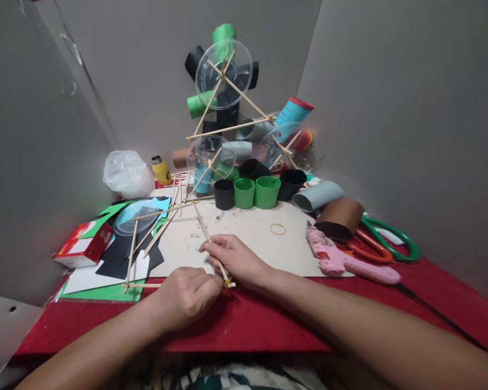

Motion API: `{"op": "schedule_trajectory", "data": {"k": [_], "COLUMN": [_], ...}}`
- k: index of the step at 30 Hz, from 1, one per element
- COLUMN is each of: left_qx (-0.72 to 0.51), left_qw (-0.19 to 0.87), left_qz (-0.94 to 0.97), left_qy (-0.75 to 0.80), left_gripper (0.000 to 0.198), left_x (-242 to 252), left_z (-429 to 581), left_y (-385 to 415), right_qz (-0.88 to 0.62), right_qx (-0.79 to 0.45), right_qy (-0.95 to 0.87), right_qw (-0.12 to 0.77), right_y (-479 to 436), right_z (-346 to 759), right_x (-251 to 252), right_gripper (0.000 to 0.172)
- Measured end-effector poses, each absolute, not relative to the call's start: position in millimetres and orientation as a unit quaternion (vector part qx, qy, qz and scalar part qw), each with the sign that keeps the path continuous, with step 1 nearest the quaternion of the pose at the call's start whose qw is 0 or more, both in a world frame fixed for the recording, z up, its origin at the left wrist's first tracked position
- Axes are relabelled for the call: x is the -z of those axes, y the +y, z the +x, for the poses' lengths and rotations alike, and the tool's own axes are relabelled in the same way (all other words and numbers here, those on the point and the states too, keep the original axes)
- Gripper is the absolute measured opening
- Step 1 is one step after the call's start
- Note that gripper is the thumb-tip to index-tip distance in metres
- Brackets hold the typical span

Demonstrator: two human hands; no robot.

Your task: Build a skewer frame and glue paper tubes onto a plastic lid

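Note:
A four-sided frame of thin wooden sticks point(133, 252) lies tilted in front of me, its corners bound with what look like rubber bands. My left hand point(193, 292) is closed round the near stick, close to the right corner. Thumb and fingers of my right hand point(233, 260) pinch the right-side stick just above that same corner, where a yellowish binding point(228, 283) shows. The left fingertips are partly hidden behind the hand. On the beige board point(248, 238) beyond my right hand rests a loose rubber band point(277, 229).
Behind stands a stick structure with clear plastic lids point(244, 54) and coloured paper tubes. Green cups point(267, 192) and black ones line the board's back. At right are a pink glue gun point(350, 262) and green-handled scissors point(410, 249); at left, a red box point(83, 245) and coloured paper.

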State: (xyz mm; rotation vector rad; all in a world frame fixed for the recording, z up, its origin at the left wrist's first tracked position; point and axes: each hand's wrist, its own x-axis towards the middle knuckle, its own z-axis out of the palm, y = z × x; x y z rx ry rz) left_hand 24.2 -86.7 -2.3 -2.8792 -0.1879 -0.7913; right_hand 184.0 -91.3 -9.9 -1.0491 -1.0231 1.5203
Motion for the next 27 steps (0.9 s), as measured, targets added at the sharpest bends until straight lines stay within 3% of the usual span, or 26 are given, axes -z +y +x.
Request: {"op": "schedule_trajectory", "data": {"k": [9, 19, 27], "left_qx": [0.253, 0.277, 0.276], "left_qw": [0.077, -0.069, -0.182], "left_qz": [-0.959, -0.941, -0.910], "left_qy": [-0.103, -0.182, -0.250], "left_gripper": [0.016, 0.012, 0.015], "left_x": [6.0, 7.3, 5.7], "left_z": [25.5, 21.8, 22.6], "left_y": [-95.3, -102.1, -106.7], "right_qz": [-0.430, -0.426, -0.435], "right_qx": [-0.601, -0.579, -0.577], "right_qy": [-0.422, -0.418, -0.401], "right_qw": [0.525, 0.555, 0.563], "right_y": [-96.6, -94.6, -98.8], "right_z": [177.2, 174.4, 172.5], "right_x": [15.2, 21.2, 15.3], "right_gripper": [0.015, 0.032, 0.029]}}
